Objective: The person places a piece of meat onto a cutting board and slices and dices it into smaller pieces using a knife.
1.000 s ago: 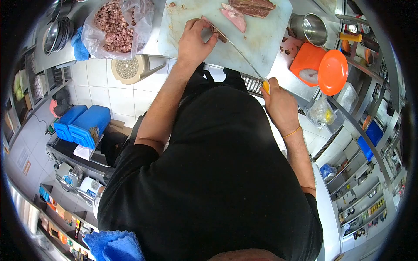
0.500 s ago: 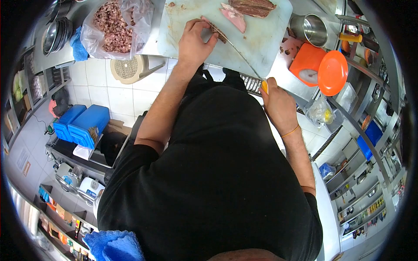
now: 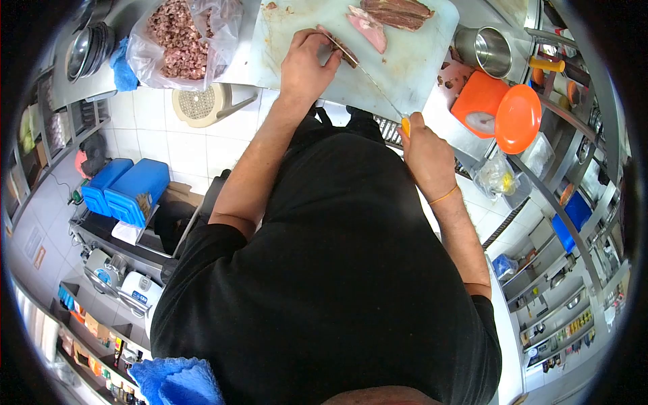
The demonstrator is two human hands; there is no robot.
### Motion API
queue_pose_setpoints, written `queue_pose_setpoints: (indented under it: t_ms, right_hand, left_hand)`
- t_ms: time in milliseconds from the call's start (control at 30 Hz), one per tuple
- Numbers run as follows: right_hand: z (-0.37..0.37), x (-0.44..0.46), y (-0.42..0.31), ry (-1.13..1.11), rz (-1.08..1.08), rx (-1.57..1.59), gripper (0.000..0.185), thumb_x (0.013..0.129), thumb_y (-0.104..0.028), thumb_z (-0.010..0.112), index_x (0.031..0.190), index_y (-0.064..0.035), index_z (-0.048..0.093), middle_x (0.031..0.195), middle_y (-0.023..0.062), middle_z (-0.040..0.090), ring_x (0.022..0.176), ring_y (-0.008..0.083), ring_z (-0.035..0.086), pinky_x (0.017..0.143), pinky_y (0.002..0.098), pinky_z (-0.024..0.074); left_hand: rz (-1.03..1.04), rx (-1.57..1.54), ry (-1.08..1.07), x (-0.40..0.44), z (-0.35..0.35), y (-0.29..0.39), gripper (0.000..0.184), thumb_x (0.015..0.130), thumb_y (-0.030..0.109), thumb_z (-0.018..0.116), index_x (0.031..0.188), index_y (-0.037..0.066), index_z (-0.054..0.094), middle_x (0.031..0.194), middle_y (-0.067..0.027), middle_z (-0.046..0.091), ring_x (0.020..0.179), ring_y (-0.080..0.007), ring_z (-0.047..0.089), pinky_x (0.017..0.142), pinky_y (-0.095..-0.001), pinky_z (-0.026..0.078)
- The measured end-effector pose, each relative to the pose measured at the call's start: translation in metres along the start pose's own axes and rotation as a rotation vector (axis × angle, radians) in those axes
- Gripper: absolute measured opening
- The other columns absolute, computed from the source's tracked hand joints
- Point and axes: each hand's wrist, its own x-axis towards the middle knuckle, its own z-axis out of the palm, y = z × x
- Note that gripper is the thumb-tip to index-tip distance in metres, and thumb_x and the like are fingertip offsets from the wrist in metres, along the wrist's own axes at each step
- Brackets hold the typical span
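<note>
My left hand (image 3: 308,71) is closed on a strip of meat (image 3: 345,55) at the left part of the white cutting board (image 3: 418,74). Around the yellow handle of a long knife (image 3: 378,86), the fingers of my right hand (image 3: 430,154) are wrapped, just off the board's near right corner. The blade runs slantwise over the board, its far part against the strip beside my left fingers. Farther back on the board lie a pink slice of meat (image 3: 368,30) and a larger browned piece (image 3: 397,12).
A clear plastic bag (image 3: 229,40) of diced meat stands left of the board. To the right are a steel pot (image 3: 493,52), an orange container (image 3: 476,94) and an orange plate (image 3: 518,119). A beige stool (image 3: 197,106) stands on the floor below the counter.
My right hand has pushed slightly forward and left with the knife, its blade staying at the strip. My left hand keeps its grip at nearly the same spot.
</note>
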Motion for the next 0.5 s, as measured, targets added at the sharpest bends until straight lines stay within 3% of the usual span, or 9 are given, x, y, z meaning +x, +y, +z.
queue_pose_setpoints:
  t_ms: [133, 500]
  right_hand:
    - [0.000, 0.004, -0.002, 0.010, -0.012, -0.004, 0.028, 0.104, -0.027, 0.063, 0.111, -0.0016, 0.054, 0.078, 0.0204, 0.073, 0.072, 0.0385, 0.075, 0.062, 0.0473, 0.0599]
    - [-0.007, 0.036, -0.004, -0.013, -0.081, 0.021, 0.029, 0.105, -0.027, 0.061, 0.113, 0.0002, 0.055, 0.080, 0.0223, 0.074, 0.077, 0.0410, 0.075, 0.068, 0.0505, 0.0594]
  left_hand:
    - [-0.035, 0.010, -0.016, 0.003, -0.003, 0.005, 0.029, 0.082, 0.021, 0.085, 0.103, 0.005, 0.073, 0.118, -0.0138, 0.069, 0.111, -0.0341, 0.068, 0.095, -0.0438, 0.057]
    - [-0.008, 0.021, -0.062, 0.010, -0.002, -0.002, 0.027, 0.084, 0.025, 0.083, 0.103, 0.009, 0.072, 0.120, -0.0114, 0.068, 0.105, -0.0326, 0.071, 0.089, -0.0436, 0.059]
